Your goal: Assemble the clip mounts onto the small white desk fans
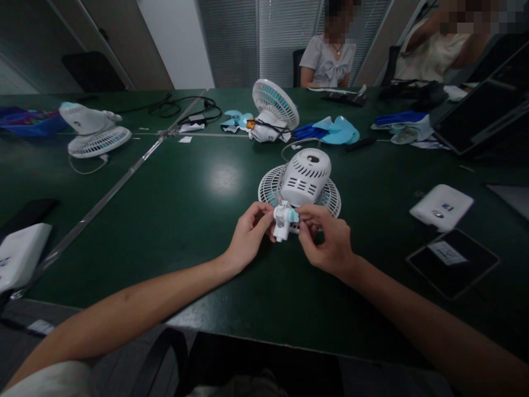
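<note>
Bracket (280, 214) grasped in left hand (249, 238), its light-blue knob (293, 215) pinched in right hand (329, 242), just in front of fan head (305, 182) lying grille-down on table (194, 209). Apparently: housing (303, 172) and grille (268, 182) already together; knob work seemingly unfinished; link between bracket and fan head unclear.

Got nearest fan (306, 175) on table (185, 198), just beyond left hand (247, 236) and right hand (329, 241). Have second fan (270, 117) behind it, third fan (85, 121) far left. See box (442, 207) beyond flat panel (460, 274), right.
</note>
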The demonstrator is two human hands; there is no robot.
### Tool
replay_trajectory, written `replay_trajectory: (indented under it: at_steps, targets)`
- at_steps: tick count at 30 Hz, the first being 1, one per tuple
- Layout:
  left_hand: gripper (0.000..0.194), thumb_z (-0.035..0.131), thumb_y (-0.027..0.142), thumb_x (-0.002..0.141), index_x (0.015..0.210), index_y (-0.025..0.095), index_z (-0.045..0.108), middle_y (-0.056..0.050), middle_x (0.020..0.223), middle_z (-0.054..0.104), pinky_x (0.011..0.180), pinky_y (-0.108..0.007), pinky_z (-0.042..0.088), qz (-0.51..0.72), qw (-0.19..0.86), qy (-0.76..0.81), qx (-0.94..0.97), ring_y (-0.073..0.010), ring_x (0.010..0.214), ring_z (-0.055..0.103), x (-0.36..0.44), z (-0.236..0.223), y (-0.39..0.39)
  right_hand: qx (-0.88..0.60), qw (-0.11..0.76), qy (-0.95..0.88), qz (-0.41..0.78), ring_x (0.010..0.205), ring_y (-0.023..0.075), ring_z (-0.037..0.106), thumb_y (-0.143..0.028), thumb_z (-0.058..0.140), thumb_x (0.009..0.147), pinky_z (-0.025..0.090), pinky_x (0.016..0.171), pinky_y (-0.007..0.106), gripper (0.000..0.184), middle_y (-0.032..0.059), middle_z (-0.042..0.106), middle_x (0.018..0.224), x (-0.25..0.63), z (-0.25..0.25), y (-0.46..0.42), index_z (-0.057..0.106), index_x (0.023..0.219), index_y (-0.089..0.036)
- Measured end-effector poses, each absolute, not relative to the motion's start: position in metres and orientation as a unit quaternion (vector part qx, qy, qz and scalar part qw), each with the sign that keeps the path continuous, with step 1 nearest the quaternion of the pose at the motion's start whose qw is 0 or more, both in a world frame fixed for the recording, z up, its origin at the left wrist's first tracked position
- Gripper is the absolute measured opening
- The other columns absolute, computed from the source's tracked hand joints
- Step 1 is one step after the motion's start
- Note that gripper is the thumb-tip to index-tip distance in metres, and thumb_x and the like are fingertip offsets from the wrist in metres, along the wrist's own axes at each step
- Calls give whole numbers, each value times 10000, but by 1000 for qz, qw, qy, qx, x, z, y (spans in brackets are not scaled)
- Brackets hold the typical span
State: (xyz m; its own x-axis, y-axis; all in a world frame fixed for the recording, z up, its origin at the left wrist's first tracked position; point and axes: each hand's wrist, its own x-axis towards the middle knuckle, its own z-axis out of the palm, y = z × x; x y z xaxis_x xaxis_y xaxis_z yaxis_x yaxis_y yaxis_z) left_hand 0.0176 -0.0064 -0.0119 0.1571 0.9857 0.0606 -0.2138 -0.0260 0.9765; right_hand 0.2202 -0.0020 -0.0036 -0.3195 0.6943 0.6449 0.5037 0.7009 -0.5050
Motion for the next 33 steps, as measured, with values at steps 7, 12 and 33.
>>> replay_trajectory:
  at_steps: [7,12,33]
  targets:
    - [177,642,323,985,1011,152,605,-3,817,597,593,-213,543,523,575,386,496,-97,620,580,18,-9,-7,-376,449,-806,91,574,98,620,-142,618,909,509,491,221,287,-15,667,832,218,-1,-1,562,1180,-222]
    - [179,642,324,986,1012,151,603,0,814,597,597,-201,531,524,570,389,499,-94,626,579,18,-8,-7,-391,442,-800,111,548,86,608,-174,626,915,491,474,210,249,-20,668,825,217,-1,-1,565,1153,-212]
    - [197,638,337,985,1006,146,598,1,796,599,587,-209,535,519,561,395,509,-98,607,588,18,-8,-6,-379,421,-822,57,553,87,578,-254,587,1009,410,524,231,165,-35,620,684,217,4,1,600,859,-189]
